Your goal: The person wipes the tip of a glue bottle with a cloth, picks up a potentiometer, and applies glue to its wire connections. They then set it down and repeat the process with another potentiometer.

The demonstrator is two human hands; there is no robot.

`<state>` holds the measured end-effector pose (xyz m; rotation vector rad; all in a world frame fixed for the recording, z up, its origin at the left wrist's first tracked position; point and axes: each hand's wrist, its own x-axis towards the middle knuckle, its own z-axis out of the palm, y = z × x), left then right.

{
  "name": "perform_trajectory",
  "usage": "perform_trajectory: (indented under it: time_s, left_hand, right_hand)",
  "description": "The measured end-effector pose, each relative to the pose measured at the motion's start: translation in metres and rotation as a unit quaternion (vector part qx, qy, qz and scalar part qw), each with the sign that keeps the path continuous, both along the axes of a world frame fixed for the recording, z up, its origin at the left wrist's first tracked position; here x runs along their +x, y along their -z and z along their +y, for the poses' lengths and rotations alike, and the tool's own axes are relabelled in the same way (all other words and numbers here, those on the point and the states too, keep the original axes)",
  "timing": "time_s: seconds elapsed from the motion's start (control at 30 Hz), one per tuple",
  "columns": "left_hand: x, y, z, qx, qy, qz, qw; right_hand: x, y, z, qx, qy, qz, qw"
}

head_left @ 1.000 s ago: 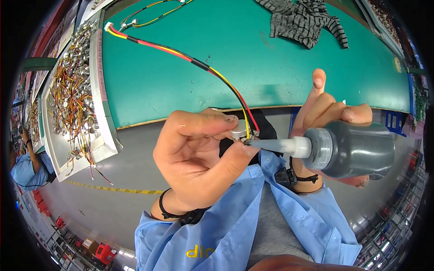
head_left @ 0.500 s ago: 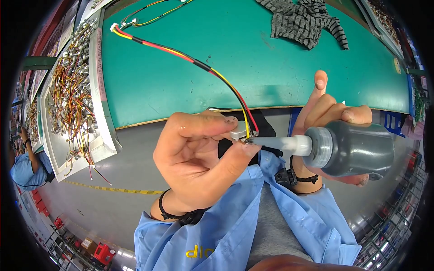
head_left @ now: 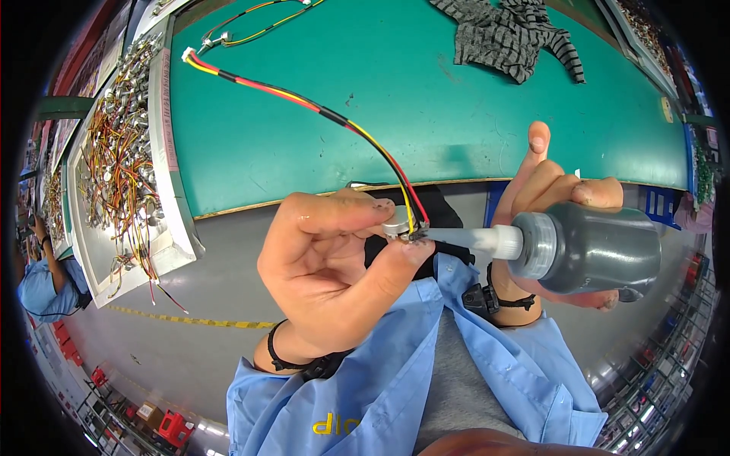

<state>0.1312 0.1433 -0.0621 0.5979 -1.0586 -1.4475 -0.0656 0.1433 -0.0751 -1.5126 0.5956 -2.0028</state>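
Between thumb and forefinger, my left hand [head_left: 334,262] pinches a small round metal potentiometer [head_left: 396,221]. Red, yellow and black wires [head_left: 334,115] rise from its terminals and arch to the upper left, ending in a white plug [head_left: 188,55]. My right hand [head_left: 544,178] is wrapped round a squeeze bottle [head_left: 601,247] of dark liquid, lying on its side, with one finger stretched upward. The bottle's pale nozzle [head_left: 471,239] points left, its tip at the potentiometer's terminals. Whether the tip touches them I cannot tell.
A green-topped table [head_left: 426,114] lies ahead. Another wired potentiometer [head_left: 220,39] and a striped grey cloth [head_left: 502,42] rest on it. At left stands a white tray [head_left: 179,220] heaped with wired potentiometers. A person in blue [head_left: 49,285] is at the far left.
The potentiometer and its wires have shifted slightly left, and the white plug sits a little lower. The bottle has moved slightly left too; both hands keep their grip.
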Motion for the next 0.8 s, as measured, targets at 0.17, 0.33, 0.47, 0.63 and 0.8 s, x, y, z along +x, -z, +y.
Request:
perform_trajectory:
  time_s: [0.17,0.33,0.47,0.63,0.8]
  left_hand:
    - [-0.0017,-0.0030,0.0013,0.008,-0.014,0.006,1.000]
    - [-0.0008,-0.0028,0.0021,0.010,-0.005,0.011,1.000]
    - [-0.0018,-0.0038,0.0028,0.022,-0.010,0.013,1.000]
    - [-0.0013,-0.0030,0.0028,0.020,0.000,0.012,1.000]
    - [-0.0002,-0.0019,0.0036,0.023,-0.001,0.008,1.000]
  right_hand:
    - [-0.0003,-0.0008,0.0006,0.007,-0.002,0.000,1.000]
    - [-0.0018,0.0005,0.0000,0.011,-0.009,0.000,1.000]
    - [-0.0025,0.0021,-0.0007,0.007,-0.009,-0.001,1.000]
    - [-0.0011,0.0032,0.0000,0.006,0.007,-0.005,1.000]
    - [-0.0005,0.0018,0.0010,0.011,0.006,-0.010,1.000]
